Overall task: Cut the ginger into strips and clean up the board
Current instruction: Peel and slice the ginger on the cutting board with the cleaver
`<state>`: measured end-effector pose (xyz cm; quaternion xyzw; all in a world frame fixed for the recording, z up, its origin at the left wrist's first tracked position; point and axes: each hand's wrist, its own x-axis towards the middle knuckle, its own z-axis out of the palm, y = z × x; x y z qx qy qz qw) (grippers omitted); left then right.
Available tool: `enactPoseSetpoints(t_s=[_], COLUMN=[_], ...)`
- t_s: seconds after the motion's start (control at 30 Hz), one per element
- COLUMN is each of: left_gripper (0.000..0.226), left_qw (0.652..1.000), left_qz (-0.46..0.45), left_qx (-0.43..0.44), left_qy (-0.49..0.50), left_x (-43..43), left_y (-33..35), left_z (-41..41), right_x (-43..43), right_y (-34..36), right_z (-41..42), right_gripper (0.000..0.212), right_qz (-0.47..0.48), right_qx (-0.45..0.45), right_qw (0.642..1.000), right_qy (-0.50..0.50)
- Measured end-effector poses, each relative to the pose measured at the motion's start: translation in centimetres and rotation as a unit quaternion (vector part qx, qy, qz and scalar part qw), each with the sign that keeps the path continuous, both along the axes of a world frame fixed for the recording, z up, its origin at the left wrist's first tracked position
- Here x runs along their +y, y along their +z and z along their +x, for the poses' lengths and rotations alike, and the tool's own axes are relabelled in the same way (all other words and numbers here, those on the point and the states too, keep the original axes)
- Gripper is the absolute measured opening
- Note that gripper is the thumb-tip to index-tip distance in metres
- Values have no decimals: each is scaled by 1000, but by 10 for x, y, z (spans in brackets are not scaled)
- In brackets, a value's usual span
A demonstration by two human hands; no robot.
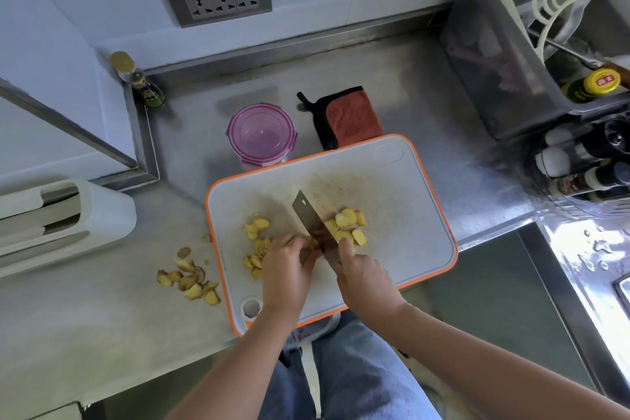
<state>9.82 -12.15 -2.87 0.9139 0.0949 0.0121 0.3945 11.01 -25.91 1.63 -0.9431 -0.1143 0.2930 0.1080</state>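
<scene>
The cutting board (409, 187) is white with an orange rim and a brownish stain across its middle. It lies flat and slightly turned, its near edge jutting past the counter's edge. A steel cleaver (308, 218) stands on its edge at the board's centre, tip pointing far, on one ginger piece (315, 244). Pale yellow ginger chunks (347, 225) with tan skin lie just right of the blade. Smaller ginger bits (255, 235) are scattered on the board's left part. Ginger scraps (191, 280) lie off the board to its left.
</scene>
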Motion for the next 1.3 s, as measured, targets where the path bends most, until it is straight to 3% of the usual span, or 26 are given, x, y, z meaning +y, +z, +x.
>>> enactPoseSetpoints(t_s=[0.3, 0.47, 0.6, 1.3], left_gripper=[15, 27, 24, 15], left_qw=[1000, 996, 992, 996], left_qz=[18, 78, 114, 76], left_qx=[-3, 15, 17, 29], left_qy=[-14, -38, -49, -24], left_x=[0, 0, -2, 5], left_y=[-1, 4, 7, 11], left_z=[0, 0, -1, 4], right_x=[0, -4, -8, -4], right_y=[2, 5, 8, 10], right_z=[0, -1, -5, 2], right_gripper=[24, 18, 12, 12], right_qz=[9, 25, 6, -15], right_qx=[7, 0, -23, -51], right_qw=[1000, 999, 1000, 998], right_qy=[-18, -25, 5, 15])
